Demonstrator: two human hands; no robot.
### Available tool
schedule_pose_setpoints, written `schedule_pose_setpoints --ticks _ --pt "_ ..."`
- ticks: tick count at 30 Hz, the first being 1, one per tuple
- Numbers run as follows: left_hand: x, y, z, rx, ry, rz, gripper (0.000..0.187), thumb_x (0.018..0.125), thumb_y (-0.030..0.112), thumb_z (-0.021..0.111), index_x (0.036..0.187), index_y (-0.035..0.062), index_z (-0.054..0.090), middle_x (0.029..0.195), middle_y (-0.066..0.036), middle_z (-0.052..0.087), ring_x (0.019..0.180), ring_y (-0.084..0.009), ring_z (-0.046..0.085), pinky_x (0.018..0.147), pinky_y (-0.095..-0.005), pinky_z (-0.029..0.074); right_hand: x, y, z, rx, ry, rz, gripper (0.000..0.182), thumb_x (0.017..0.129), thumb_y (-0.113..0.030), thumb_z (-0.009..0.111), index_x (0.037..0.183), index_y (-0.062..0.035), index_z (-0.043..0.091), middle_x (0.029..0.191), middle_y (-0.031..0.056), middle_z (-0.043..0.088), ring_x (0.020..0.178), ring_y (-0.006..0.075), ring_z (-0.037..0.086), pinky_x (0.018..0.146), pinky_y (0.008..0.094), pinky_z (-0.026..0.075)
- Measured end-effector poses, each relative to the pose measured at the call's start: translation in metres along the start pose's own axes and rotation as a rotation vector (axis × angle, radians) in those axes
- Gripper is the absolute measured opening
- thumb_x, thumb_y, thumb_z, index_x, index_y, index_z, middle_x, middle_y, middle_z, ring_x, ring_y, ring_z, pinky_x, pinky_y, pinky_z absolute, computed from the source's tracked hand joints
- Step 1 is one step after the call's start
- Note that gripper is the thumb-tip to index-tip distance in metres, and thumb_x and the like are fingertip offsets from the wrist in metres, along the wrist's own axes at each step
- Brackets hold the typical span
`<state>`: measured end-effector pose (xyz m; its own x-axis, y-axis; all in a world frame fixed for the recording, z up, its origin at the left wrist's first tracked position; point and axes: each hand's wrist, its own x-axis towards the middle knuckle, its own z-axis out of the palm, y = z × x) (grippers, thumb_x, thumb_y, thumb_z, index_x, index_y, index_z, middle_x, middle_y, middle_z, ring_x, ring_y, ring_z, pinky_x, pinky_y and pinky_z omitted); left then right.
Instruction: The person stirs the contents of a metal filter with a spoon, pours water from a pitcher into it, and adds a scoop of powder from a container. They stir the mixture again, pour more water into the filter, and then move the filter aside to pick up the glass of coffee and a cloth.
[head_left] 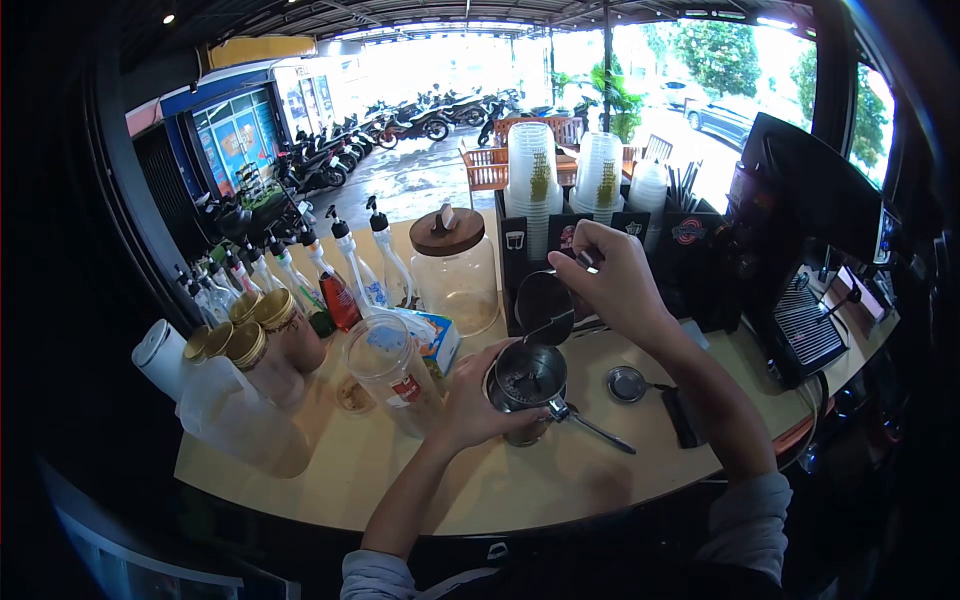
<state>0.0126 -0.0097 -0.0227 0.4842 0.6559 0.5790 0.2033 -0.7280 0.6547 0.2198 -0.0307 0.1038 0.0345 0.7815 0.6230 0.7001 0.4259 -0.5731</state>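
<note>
My left hand (468,405) is wrapped around the side of a metal cup (520,383) on the counter, with dark, bubbly liquid inside. Above it, my right hand (622,290) grips a small metal pitcher (545,303) by its handle. The pitcher is tipped toward the cup, its lip close over the cup's rim. A thin metal handle (605,434) slants over the counter at the cup's right side. Just left of my left hand stands a clear plastic jar (392,370) with a red label.
A portafilter (684,415) lies right of the cup. Behind are a wooden-lidded glass jar (460,275), stacked plastic cups (532,180) and pump bottles (345,265). Paper cup stacks (285,325) and a clear pitcher (235,415) stand left; an espresso machine (805,325) stands right.
</note>
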Motion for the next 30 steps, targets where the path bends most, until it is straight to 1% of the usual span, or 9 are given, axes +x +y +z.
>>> schedule_pose_setpoints --ticks 6,9,11,14,15,16,18,20,30 --pt "0.0 -0.003 0.002 0.025 0.0 -0.022 0.09 0.052 0.042 0.089 0.127 0.0041 0.054 0.11 -0.011 0.067 0.106 -0.0279 0.062 0.1 -0.0414 0.04 -0.002 -0.005 0.0 0.0 -0.013 0.003 0.036 0.082 -0.013 0.072 0.071 0.0009 0.04 0.068 0.0057 0.046 0.07 0.0087 0.041 0.062 0.0278 0.04" --pt "0.001 -0.006 0.001 0.035 0.013 -0.014 0.09 0.053 0.042 0.088 0.128 0.0056 0.053 0.111 -0.011 0.066 0.107 -0.0276 0.062 0.102 -0.0415 0.038 -0.002 -0.001 0.003 0.026 0.007 -0.046 0.037 0.082 -0.013 0.072 0.071 0.0009 0.04 0.068 0.0054 0.044 0.069 0.009 0.038 0.061 0.0277 0.039" --pt "0.002 -0.006 0.0 0.036 0.018 -0.014 0.09 0.053 0.042 0.088 0.128 0.0068 0.053 0.112 -0.01 0.066 0.107 -0.0276 0.062 0.102 -0.0419 0.037 -0.003 -0.001 0.003 0.051 0.049 -0.109 0.035 0.08 -0.017 0.071 0.071 0.0031 0.044 0.06 0.0124 0.043 0.056 0.0193 0.036 0.054 0.0341 0.038" --pt "0.005 -0.004 -0.004 0.107 0.022 -0.013 0.088 0.055 0.041 0.088 0.129 0.0096 0.052 0.114 -0.009 0.065 0.109 -0.0267 0.061 0.103 -0.0422 0.035 -0.006 -0.009 -0.002 0.018 0.019 -0.066 0.035 0.08 -0.017 0.071 0.071 0.0031 0.044 0.06 0.012 0.043 0.056 0.0193 0.035 0.054 0.034 0.038" --pt "0.006 -0.003 -0.006 0.13 0.03 0.018 0.088 0.053 0.039 0.089 0.127 0.0063 0.053 0.114 -0.011 0.065 0.108 -0.0276 0.061 0.1 -0.0419 0.039 -0.007 -0.01 -0.003 0.018 0.019 -0.066 0.035 0.08 -0.017 0.071 0.071 0.0031 0.044 0.06 0.012 0.043 0.056 0.0193 0.035 0.054 0.034 0.038" --pt "0.007 -0.002 -0.007 0.154 0.039 0.048 0.088 0.052 0.037 0.091 0.125 0.003 0.054 0.114 -0.013 0.064 0.108 -0.0284 0.061 0.097 -0.0415 0.043 -0.007 -0.01 -0.004 0.017 0.02 -0.066 0.035 0.08 -0.017 0.071 0.071 0.0031 0.044 0.059 0.0117 0.042 0.056 0.019 0.035 0.053 0.0339 0.038" --pt "0.008 0.002 -0.009 0.195 0.054 0.066 0.087 0.052 0.036 0.09 0.125 0.004 0.054 0.113 -0.012 0.064 0.108 -0.0281 0.061 0.097 -0.0412 0.042 -0.007 -0.009 -0.004 0.017 0.021 -0.065 0.035 0.08 -0.017 0.071 0.071 0.0031 0.044 0.059 0.0115 0.042 0.056 0.0187 0.034 0.053 0.0338 0.038" --pt "0.008 0.002 -0.009 0.236 0.069 0.085 0.087 0.053 0.036 0.09 0.125 0.0051 0.055 0.113 -0.011 0.065 0.107 -0.0277 0.062 0.098 -0.0409 0.042 -0.008 -0.007 -0.004 0.031 0.027 -0.072 0.038 0.082 -0.013 0.071 0.069 -0.0024 0.037 0.061 0.0007 0.034 0.062 0.0081 0.028 0.051 0.0275 0.028" --pt "0.008 0.004 -0.013 0.218 0.039 0.084 0.083 0.054 0.037 0.089 0.124 0.0063 0.056 0.112 -0.01 0.065 0.107 -0.027 0.062 0.099 -0.0407 0.041 -0.002 -0.002 -0.004 -0.003 0.066 -0.059 0.038 0.083 -0.014 0.071 0.068 -0.0011 0.038 0.061 0.0009 0.032 0.061 0.0087 0.027 0.051 0.0279 0.028"
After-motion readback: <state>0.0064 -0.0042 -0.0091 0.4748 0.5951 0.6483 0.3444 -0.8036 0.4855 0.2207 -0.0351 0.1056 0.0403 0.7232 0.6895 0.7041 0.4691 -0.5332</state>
